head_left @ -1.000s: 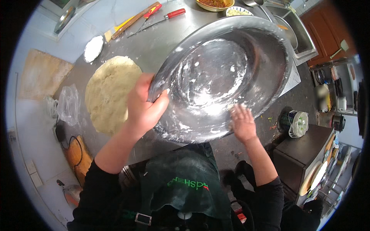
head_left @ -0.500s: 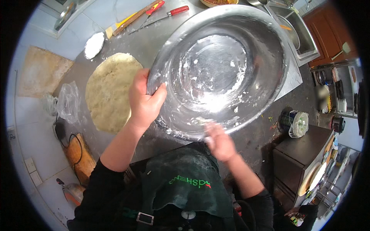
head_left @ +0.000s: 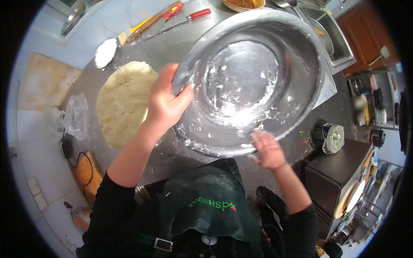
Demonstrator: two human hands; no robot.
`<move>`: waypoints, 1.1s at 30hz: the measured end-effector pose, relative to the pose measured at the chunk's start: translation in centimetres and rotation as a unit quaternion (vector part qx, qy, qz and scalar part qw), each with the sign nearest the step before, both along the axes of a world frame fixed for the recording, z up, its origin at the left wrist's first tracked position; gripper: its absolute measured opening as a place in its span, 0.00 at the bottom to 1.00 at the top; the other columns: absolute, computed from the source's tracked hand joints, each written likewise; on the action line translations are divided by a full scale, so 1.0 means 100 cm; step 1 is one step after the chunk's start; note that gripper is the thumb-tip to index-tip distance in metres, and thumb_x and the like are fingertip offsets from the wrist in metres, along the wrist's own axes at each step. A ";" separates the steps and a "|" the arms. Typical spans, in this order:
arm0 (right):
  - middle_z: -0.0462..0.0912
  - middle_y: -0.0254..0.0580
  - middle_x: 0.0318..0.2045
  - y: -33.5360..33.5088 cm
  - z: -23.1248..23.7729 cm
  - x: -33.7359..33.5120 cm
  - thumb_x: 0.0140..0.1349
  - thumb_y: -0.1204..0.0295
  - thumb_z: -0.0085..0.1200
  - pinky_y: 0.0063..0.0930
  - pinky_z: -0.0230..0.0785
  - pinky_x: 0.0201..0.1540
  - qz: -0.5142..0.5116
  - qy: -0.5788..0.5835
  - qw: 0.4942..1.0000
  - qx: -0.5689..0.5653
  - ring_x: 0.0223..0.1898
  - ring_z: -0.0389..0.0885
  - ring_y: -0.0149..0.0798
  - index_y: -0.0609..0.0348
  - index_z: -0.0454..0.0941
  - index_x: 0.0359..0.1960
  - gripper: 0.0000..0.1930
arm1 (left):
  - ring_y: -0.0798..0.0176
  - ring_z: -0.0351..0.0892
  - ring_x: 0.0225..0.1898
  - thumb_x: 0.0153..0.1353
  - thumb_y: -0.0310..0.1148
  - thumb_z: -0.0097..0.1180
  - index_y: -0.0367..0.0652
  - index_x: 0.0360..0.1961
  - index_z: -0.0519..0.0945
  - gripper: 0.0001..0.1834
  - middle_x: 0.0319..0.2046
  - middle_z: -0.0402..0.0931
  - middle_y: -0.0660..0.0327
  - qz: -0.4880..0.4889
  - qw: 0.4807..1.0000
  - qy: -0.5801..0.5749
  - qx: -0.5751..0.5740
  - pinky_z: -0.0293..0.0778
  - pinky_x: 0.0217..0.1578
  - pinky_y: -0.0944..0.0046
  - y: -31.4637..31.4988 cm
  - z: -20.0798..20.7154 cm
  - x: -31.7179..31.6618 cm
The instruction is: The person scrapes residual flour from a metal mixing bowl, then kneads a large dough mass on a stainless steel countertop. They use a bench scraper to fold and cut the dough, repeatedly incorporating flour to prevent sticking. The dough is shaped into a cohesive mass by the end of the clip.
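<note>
Plainly, your left hand [head_left: 168, 103] grasps one wide, round, flour-smeared metal basin [head_left: 246, 75] by its left rim; your blurred right hand [head_left: 269, 151] is at its near side, gripping or not, I cannot tell. Left of the left-hand grip lies one flat, round, pale-yellow dough slab [head_left: 122, 105]; farther up and left, one small dish of white powder [head_left: 105, 53]. Beneath the grip spreads a grey metal countertop [head_left: 165, 48]; far to its right, one sink [head_left: 345, 60] and a red-brown cabinet [head_left: 358, 34].

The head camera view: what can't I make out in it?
In the head view:
Left hand: most fingers, hidden behind the metal basin.
Right hand: whether it holds anything, lost to blur.
Basin's underside: turned away from the camera.
Bowl of reddish food: far side, cut off by the top edge.
</note>
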State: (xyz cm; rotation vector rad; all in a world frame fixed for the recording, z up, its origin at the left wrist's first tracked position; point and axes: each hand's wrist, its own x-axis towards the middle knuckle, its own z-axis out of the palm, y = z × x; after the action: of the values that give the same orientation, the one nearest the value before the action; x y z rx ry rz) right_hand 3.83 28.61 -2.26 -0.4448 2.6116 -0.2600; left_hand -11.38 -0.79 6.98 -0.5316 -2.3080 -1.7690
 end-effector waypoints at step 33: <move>0.78 0.47 0.34 0.034 -0.014 -0.116 0.54 0.78 0.52 0.30 0.70 0.38 -0.285 0.164 0.932 -0.153 0.30 0.77 0.45 0.66 0.77 0.37 0.09 | 0.71 0.72 0.40 0.53 0.21 0.55 0.32 0.50 0.67 0.21 0.39 0.74 0.58 0.027 0.982 -0.121 0.141 0.68 0.43 0.69 0.015 -0.038 0.034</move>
State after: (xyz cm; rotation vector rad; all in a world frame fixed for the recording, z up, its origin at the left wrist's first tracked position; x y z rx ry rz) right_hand -7.82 32.02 -3.70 0.2114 2.9872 -0.8584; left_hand -7.96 0.74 3.16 -0.2147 -2.1346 -2.1895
